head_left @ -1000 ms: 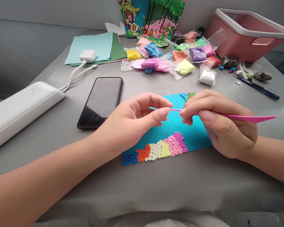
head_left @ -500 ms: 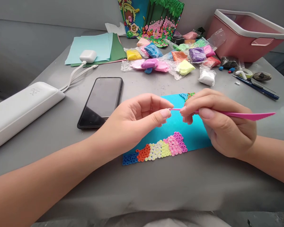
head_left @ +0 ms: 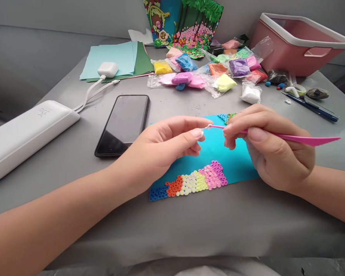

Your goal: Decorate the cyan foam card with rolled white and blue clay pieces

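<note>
My right hand [head_left: 273, 149] grips a pink plastic clay tool [head_left: 299, 139], its serrated blade end pointing right and its thin tip pointing left. A tiny bit of white clay [head_left: 209, 127] is at that tip. My left hand [head_left: 169, 143] is closed in a pinch, with white clay showing at the thumb tip beside the tool's tip. Below both hands lies a blue sheet [head_left: 209, 147]. Small clay rings [head_left: 189, 181] in blue, orange, white, yellow, pink and purple line its near edge. More rings [head_left: 225, 118] at its far edge are partly hidden by my right hand.
Left of the sheet lie a phone [head_left: 123, 124] and a white power bank [head_left: 31, 134] with a cable. Farther back are coloured paper [head_left: 112, 57], bagged clay [head_left: 186, 78], a decorated panel [head_left: 199, 27] and a pink bin [head_left: 287, 50]. A dark blue pen-like tool [head_left: 313, 107] lies at right.
My right hand and the pink tool have shifted slightly right, drawing the tip out from my left fingers. White clay now shows at the tip and on my left thumb.
</note>
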Demonstrator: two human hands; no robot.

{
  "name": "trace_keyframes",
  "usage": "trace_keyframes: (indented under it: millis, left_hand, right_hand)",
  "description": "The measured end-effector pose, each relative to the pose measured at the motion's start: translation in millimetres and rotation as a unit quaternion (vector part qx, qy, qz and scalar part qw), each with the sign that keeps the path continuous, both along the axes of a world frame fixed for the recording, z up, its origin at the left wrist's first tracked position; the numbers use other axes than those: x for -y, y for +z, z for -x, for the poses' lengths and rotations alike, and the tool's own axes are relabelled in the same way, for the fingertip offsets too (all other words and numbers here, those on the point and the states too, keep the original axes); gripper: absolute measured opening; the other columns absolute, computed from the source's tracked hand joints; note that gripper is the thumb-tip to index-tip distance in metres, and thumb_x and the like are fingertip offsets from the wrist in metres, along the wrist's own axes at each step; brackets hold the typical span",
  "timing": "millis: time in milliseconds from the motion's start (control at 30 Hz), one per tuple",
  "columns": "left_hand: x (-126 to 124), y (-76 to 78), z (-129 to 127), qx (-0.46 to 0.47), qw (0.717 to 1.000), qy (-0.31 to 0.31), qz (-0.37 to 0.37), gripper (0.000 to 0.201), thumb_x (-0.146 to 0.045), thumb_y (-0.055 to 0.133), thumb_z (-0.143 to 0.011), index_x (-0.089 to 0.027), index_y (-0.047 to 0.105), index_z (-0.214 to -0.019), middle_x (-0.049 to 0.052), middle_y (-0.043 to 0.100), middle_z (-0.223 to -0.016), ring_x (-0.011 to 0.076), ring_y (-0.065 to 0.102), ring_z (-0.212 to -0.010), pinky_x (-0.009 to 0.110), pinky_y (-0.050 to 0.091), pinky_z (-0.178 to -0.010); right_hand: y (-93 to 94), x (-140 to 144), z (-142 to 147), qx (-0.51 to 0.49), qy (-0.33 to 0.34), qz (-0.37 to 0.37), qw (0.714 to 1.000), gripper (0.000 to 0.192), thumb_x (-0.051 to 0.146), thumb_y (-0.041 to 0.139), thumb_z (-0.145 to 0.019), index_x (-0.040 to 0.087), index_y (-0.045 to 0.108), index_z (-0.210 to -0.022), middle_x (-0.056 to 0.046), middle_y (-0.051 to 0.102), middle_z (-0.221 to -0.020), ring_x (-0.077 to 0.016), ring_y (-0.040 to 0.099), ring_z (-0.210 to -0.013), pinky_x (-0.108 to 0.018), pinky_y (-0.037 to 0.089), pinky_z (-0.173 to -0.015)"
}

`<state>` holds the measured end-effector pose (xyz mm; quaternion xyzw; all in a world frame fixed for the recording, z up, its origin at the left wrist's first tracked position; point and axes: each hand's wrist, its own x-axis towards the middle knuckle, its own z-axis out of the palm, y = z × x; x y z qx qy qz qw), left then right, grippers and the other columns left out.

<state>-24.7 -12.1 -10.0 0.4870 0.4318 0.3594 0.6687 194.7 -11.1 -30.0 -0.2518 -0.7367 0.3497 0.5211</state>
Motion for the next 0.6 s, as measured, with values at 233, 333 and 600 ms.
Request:
trace_keyframes:
  millis: [233,333,600]
  left_hand:
    - [-6.7,8.4,-5.9,0.117,0.978,0.056,0.162,0.021,-0.009,0.06,-0.095,-0.012,0.078,-0.084,0.002,0.068,-0.083,0.0064,0.061,-0.065,0.016,0.057,-0.059]
    - [-8.4,13.4,-6.9,0.124,0.968,0.091,0.2,0.027,-0.006,0.053,-0.094,-0.01,0.075,-0.079,0.005,0.069,-0.08,0.0088,0.062,-0.063,0.018,0.057,-0.056]
    - [-3.9,9.9,-1.7,0.027,0.994,-0.037,0.096,0.014,-0.03,0.08,-0.083,-0.016,0.08,-0.084,0.0,0.067,-0.076,0.0058,0.047,-0.061,0.014,0.044,-0.054]
  right_hand:
    - [0.0,0.7,-1.4,-0.005,0.001,-0.01,1.0,0.026,0.018,0.054,-0.101,0.019,0.079,-0.106,-0.006,0.066,-0.089,-0.0173,0.064,-0.075,-0.036,0.051,-0.068]
    - [0.8,0.7,-1.5,0.005,0.003,-0.012,1.0,0.025,0.018,0.053,-0.101,0.019,0.078,-0.104,-0.006,0.066,-0.089,-0.0169,0.063,-0.075,-0.036,0.051,-0.069]
    - [3.1,-1.8,0.3,0.078,0.057,-0.048,0.994,0.026,0.013,0.048,-0.101,0.018,0.074,-0.105,-0.004,0.069,-0.086,-0.0147,0.064,-0.078,-0.032,0.055,-0.074]
